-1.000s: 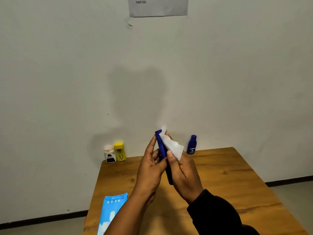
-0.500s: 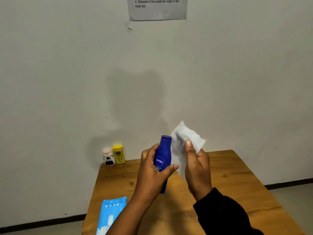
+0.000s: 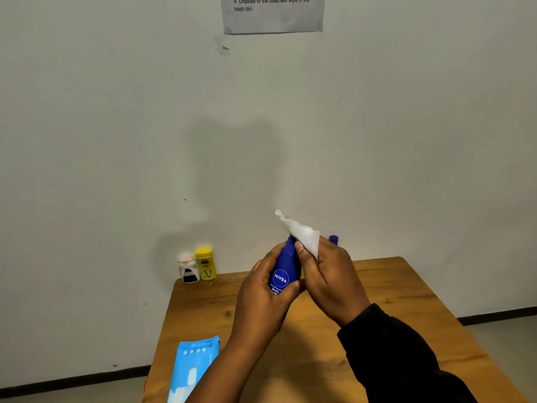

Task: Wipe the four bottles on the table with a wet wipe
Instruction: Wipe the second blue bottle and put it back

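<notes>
My left hand (image 3: pixel 261 298) grips a dark blue Nivea bottle (image 3: pixel 283 271) upright above the wooden table (image 3: pixel 392 315), label facing me. My right hand (image 3: pixel 331 280) presses a crumpled white wet wipe (image 3: pixel 302 232) against the bottle's top and right side. Behind my right hand only the cap of a small blue bottle (image 3: pixel 333 239) shows. At the table's back left corner a yellow bottle (image 3: pixel 205 263) and a white bottle with a black label (image 3: pixel 188 267) stand side by side by the wall.
A light blue wet-wipe pack (image 3: pixel 193 367) lies at the table's front left edge. A printed sheet (image 3: pixel 271 13) is stuck to the wall above. The floor (image 3: pixel 508 344) shows to the right of the table.
My right hand brought the wipe back from beside the bottle onto its top. The small blue bottle's cap has come into sight again behind my right hand.
</notes>
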Demonstrator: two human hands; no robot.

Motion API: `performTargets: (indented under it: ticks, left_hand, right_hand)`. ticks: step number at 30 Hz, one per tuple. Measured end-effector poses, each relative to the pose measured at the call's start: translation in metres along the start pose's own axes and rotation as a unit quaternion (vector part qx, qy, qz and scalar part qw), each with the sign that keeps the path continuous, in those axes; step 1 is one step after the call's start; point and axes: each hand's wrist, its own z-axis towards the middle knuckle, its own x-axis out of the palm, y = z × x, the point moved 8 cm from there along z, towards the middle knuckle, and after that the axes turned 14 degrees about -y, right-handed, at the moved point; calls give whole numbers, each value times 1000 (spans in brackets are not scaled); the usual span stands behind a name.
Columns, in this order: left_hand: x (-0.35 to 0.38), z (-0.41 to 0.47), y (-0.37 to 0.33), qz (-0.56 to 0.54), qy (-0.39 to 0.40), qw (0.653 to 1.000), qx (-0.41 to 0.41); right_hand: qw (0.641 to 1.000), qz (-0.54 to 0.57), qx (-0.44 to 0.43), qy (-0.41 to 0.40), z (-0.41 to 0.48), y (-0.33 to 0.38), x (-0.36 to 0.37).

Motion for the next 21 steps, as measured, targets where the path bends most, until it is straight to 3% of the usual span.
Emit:
performTargets:
  ticks: [4,7,14,21]
  left_hand:
    - [0,4,10,13,-4,1000,-15]
    - [5,2,9,3,23,1000,-20]
    - [16,-4,15,-93,79,988,-98]
    - [3,8,24,-177,34,969,-169]
  right_hand:
    - [986,-75,-135,64,-16,16,15]
    - [969,-147,-172,98,-17,8,20]
    - [981,-109,-135,84,-26,5,21]
    - [997,42,-10,64,-62,-8,25]
